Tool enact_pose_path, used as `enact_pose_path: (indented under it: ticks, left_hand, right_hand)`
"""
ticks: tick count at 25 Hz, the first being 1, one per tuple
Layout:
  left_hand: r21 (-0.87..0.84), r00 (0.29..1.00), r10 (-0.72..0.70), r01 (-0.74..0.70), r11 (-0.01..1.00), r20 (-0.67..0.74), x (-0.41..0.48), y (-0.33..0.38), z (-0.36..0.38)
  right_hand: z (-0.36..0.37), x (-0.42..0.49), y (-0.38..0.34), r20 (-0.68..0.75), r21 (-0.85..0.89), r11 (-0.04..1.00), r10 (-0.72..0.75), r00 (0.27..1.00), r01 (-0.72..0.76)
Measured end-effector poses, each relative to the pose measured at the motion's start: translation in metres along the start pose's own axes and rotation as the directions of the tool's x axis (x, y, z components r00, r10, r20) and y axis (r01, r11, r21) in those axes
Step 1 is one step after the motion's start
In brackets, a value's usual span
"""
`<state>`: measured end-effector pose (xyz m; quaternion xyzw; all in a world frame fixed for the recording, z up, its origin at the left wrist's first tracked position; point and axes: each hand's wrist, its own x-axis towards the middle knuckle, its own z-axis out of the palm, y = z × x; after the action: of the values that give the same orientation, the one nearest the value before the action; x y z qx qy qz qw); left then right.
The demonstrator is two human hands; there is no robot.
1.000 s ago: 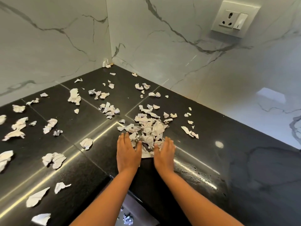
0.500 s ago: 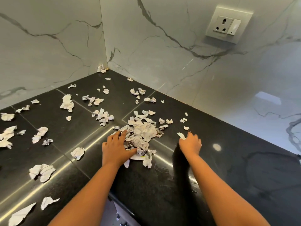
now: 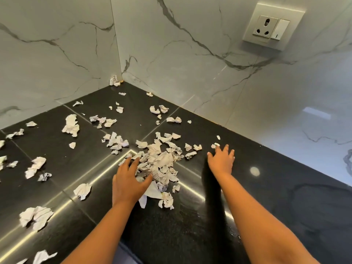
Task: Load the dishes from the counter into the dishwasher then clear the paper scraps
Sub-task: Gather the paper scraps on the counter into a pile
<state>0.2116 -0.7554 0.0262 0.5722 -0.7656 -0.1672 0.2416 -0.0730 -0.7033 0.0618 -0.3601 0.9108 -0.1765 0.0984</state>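
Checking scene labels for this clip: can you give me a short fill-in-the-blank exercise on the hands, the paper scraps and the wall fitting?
1. The left hand touches the ____ side of the heap of paper scraps.
2. The right hand lies with fingers spread on the ____ countertop.
3. The socket on the marble wall has ____ round holes.
4. One crumpled scrap sits in the ____ where the two walls meet.
Missing words: left; black; three; corner.

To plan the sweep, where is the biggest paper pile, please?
Head view, centre: the paper pile lies against the left hand, left of the right hand.
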Motion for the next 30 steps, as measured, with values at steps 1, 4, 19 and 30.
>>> enact_pose_path:
  ticks: [1,4,19,30]
  left_hand:
    - [0.019,1.0,-0.002,0.002,1.0,0.013,-0.001,0.0,0.0]
    - [0.076,1.0,-0.016,0.014,0.997,0.018,0.0,0.001,0.001]
    - [0.239,0.998,-0.019,0.004,0.971,0.061,0.004,-0.002,0.007]
    - [0.228,0.997,-0.021,0.005,0.974,0.069,0.003,0.001,0.004]
  right_hand:
    - [0.0,0.006,0.001,0.069,-0.035,0.999,0.031,0.997,-0.029]
    - [0.023,-0.011,-0.031,0.16,-0.115,0.97,-0.195,0.968,0.214]
    - [0.037,0.06,-0.051,-0.016,-0.25,0.958,-0.149,0.989,0.14]
    - [0.043,0.046,-0.114,0.044,0.158,0.925,-0.357,0.933,0.346]
